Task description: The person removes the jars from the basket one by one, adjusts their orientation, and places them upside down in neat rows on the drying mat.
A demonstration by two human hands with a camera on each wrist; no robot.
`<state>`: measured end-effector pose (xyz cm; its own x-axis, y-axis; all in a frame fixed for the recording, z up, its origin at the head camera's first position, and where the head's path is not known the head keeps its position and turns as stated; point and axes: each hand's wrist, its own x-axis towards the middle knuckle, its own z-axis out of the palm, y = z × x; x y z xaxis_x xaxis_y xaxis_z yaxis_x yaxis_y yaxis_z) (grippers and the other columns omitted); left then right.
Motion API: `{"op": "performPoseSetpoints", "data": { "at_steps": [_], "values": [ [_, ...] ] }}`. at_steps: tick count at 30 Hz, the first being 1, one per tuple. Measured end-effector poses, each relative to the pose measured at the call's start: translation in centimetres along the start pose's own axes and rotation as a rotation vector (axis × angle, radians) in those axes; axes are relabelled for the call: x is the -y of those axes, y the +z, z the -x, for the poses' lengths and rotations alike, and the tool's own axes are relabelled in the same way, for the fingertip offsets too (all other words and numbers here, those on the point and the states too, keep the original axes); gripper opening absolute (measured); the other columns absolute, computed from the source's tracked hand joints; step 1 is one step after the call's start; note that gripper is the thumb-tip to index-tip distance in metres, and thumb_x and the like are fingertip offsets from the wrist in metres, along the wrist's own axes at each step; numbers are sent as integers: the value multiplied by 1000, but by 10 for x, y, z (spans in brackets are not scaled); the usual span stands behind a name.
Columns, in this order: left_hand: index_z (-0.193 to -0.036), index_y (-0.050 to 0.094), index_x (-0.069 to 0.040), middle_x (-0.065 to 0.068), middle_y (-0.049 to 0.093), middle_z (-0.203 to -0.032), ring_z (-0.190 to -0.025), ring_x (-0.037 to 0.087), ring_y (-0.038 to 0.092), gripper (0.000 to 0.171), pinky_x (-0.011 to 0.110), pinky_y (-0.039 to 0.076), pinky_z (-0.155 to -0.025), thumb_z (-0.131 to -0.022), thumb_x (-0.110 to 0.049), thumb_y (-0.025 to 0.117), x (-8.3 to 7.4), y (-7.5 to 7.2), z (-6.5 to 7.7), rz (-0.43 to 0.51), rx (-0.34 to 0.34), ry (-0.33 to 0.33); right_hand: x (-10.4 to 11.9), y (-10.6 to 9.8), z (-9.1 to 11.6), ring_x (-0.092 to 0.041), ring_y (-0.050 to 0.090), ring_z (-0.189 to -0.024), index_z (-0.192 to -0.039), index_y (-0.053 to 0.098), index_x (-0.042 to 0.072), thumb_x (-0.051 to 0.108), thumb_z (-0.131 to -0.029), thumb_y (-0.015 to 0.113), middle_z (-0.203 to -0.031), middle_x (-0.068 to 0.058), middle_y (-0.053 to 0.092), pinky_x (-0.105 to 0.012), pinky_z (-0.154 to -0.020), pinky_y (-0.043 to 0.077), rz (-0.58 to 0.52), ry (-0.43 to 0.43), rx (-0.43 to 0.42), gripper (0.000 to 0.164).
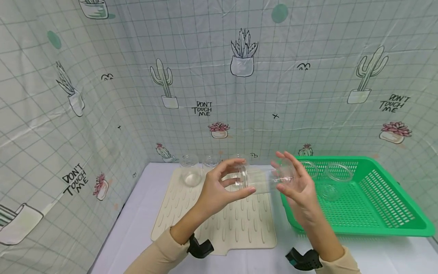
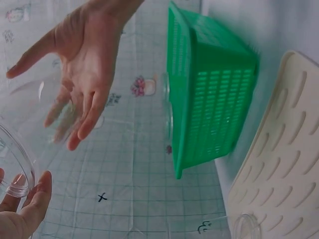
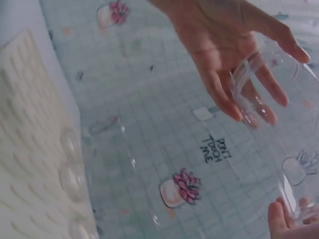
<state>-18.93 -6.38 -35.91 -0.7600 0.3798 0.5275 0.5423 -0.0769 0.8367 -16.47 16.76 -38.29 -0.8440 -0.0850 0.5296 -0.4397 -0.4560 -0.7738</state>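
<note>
Right of the right grip (image 1: 302,192) sits a green basket (image 1: 364,214); left, a cream mat (image 1: 236,224). Beyond hangs a printed curtain (image 1: 263,91).

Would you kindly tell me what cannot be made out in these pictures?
- Head view: the left hand hides the lower part of a rear glass and part of one end of the clear vessel.
- Left wrist view: the left edge cuts off the vessel; the basket's wall hides its floor.
- Right wrist view: the frame cuts off the right hand; the mat is blurred.
</note>
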Motion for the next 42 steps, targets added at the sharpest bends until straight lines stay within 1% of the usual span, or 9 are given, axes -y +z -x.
{"op": "performPoseSetpoints", "data": {
  "at_steps": [5,7,11,16,21,25,33,39,42],
  "values": [
    [-135,57,-5,9,57,-137,-117,26,59,63,40,55,-92,-78,-1,84,1,1,-1,13,6,12,-13,7,3,-37,43,-135,-154,23,1,-4,-96,58,-155,-21,32,-40,-110,39,-293,20,-68,68],
    [-135,57,-5,12,56,-137,-117,26,58,63,41,55,-92,-78,0,83,0,1,0,20,6,12,-17,8,5,-38,41,-137,-154,20,3,-1,-98,57,-157,-22,26,-43,-111,38,-393,34,-74,67],
    [-135,57,-6,13,55,-138,-118,28,58,64,43,54,-93,-78,3,82,1,2,0,31,14,9,-23,10,9,-37,37,-140,-155,15,7,6,-102,52,-160,-21,16,-43,-113,35,-514,62,-70,64],
    [-135,57,-5,15,55,-138,-118,29,58,64,43,54,-93,-77,5,82,1,3,0,38,18,10,-25,18,13,-33,35,-142,-156,12,11,13,-103,52,-161,-17,14,-41,-115,32,-551,106,-112,67],
    [-135,56,-5,15,55,-138,-119,28,58,66,42,54,-93,-76,6,83,2,4,0,35,19,13,-26,27,14,-31,32,-144,-157,11,12,13,-102,54,-162,-13,12,-40,-117,28,-641,139,-199,70],
    [-136,56,-4,16,55,-138,-119,30,57,66,42,54,-93,-76,6,83,3,5,-1,35,27,13,-26,29,14,-29,30,-145,-155,13,13,14,-101,57,-161,-11,13,-39,-117,27,-661,159,-231,70],
    [-137,52,-8,16,52,-140,-123,33,55,68,39,52,-96,-78,2,83,2,2,0,19,66,-8,-27,29,12,-32,30,-145,-147,26,11,12,-101,55,-155,-12,28,-42,-118,27,-657,151,-247,54],
    [-145,42,-21,-2,47,-146,-133,22,45,84,40,42,-108,-75,-11,88,2,-2,4,-136,110,-22,-27,26,8,-33,31,-143,-145,27,11,11,-101,55,-153,-13,30,-43,-118,26,-631,138,-223,52],
    [-148,38,-23,-8,42,-150,-138,17,39,91,41,36,-112,-74,-20,90,4,-7,7,-233,121,-8,-27,26,5,-33,32,-143,-144,26,11,10,-100,55,-152,-13,31,-44,-118,27,-602,138,-222,53]
  ]
}}
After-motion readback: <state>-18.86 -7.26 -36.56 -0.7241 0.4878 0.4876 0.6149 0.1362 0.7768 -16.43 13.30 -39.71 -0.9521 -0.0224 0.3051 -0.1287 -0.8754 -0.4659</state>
